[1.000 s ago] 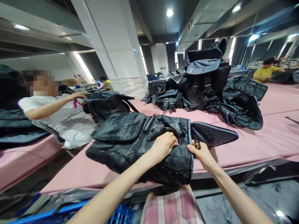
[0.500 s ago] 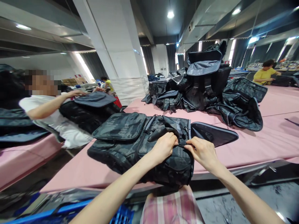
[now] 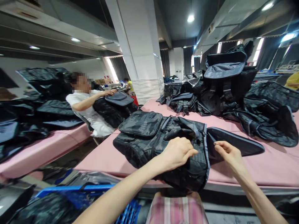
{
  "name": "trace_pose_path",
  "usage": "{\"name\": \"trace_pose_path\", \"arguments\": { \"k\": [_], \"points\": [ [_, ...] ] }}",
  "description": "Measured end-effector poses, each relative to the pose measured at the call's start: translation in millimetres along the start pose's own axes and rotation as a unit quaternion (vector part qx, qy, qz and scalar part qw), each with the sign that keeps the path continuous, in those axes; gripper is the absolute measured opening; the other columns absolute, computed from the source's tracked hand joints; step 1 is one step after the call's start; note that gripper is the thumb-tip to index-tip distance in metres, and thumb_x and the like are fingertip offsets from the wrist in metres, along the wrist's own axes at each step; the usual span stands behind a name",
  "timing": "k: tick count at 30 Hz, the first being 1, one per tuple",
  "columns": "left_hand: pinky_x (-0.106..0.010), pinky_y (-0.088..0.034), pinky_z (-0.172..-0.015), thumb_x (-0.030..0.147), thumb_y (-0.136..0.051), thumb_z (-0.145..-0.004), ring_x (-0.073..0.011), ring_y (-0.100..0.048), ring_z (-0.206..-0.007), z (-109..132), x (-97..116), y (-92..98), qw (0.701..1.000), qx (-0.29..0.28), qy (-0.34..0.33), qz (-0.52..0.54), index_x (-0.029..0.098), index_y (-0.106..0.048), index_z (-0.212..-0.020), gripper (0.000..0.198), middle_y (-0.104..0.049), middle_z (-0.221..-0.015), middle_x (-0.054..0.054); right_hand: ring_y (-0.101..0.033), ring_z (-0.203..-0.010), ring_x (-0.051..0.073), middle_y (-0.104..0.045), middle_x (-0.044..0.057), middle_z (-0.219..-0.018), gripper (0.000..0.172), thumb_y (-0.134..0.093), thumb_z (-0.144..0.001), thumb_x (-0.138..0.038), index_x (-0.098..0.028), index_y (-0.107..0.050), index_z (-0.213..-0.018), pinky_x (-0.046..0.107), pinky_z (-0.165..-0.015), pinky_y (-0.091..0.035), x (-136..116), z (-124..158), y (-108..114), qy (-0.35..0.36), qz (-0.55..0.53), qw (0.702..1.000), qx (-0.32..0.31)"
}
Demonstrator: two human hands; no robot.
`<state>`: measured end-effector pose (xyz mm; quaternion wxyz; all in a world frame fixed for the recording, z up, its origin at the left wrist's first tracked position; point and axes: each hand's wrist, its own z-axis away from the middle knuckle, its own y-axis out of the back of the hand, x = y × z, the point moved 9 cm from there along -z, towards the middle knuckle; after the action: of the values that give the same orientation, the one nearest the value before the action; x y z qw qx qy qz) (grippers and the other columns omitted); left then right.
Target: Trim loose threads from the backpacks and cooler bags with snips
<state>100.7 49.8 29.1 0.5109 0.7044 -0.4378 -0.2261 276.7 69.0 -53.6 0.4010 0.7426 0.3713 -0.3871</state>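
A dark camouflage backpack lies on its side on the pink-covered table, its open end with grey edging facing right. My left hand is over the bag's right part, fingers curled under and thumb pointing right; whatever they grip is hidden. To the right of the bag's edge, my right hand is in the air with thumb and forefinger pinched together. Anything between those fingertips is too small to make out. Behind that hand a dark pointed flap with grey edging spreads over the table.
More dark bags are heaped at the table's far side, near a white column. On the left, a seated person handles another bag. A blue basket is below the table edge; bags cover another pink table.
My hands, which were together at the bag's right edge, have moved apart, the right one going rightward. The camera view has turned left.
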Motion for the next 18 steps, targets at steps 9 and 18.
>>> {"name": "trace_pose_path", "arguments": {
  "k": [9, 18],
  "points": [
    [-0.036, -0.039, -0.088, 0.04, -0.063, -0.075, -0.0214, -0.057, -0.081, -56, 11, -13.5, 0.952, -0.109, -0.141, -0.248, 0.013, -0.062, -0.074, 0.027, -0.065, -0.072, -0.008, -0.046, -0.051, 0.011, -0.052, -0.003, -0.055, 0.039, -0.076, -0.05, -0.044, -0.016, -0.053, -0.064, 0.025, -0.052, -0.038, 22, 5, -70, -0.178, -0.368, 0.913, -0.015],
    [-0.037, -0.034, -0.097, 0.01, -0.041, -0.086, -0.0121, -0.046, -0.06, 36, 9, 5.0, 0.948, 0.035, -0.165, -0.268, 0.017, -0.052, -0.065, 0.025, -0.052, -0.056, 0.002, -0.035, -0.049, 0.008, -0.042, -0.005, -0.052, 0.038, -0.068, -0.063, -0.047, -0.017, -0.045, -0.056, 0.023, -0.048, -0.028, 27, 25, -61, -0.127, -0.267, 0.954, -0.045]
  ]
}}
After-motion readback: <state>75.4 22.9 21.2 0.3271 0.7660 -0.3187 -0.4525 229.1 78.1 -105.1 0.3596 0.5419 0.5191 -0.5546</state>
